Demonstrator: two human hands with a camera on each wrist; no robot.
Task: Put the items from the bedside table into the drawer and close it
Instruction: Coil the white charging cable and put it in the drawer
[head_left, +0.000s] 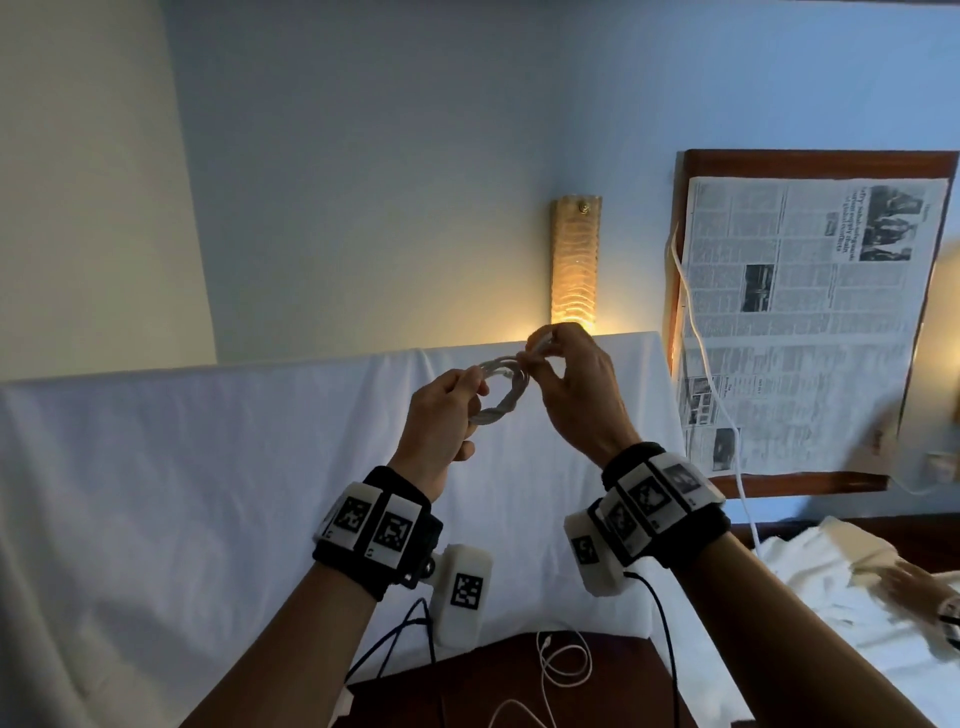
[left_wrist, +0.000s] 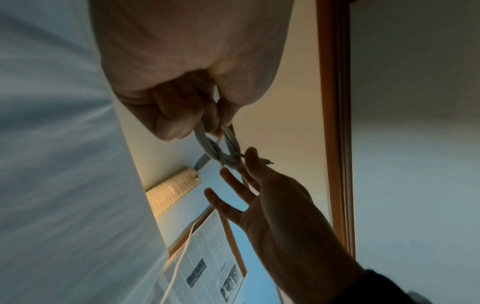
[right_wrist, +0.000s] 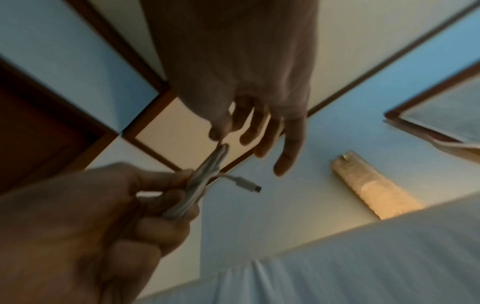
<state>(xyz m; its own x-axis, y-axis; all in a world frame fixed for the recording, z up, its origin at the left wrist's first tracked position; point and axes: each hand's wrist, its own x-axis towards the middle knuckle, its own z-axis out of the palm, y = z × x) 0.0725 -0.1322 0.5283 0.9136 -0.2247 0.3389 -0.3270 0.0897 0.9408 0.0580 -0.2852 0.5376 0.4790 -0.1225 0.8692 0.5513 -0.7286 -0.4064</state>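
The left hand (head_left: 447, 410) grips a coiled white cable (head_left: 498, 387), fingers curled around the coil. The right hand (head_left: 576, 384) pinches the cable's end at the top of the coil, other fingers spread. Both are raised in front of the wall lamp (head_left: 575, 265). Below, the dark bench (head_left: 613, 675) is cut off, with another white cable (head_left: 563, 670) lying on it; no drawer is visible
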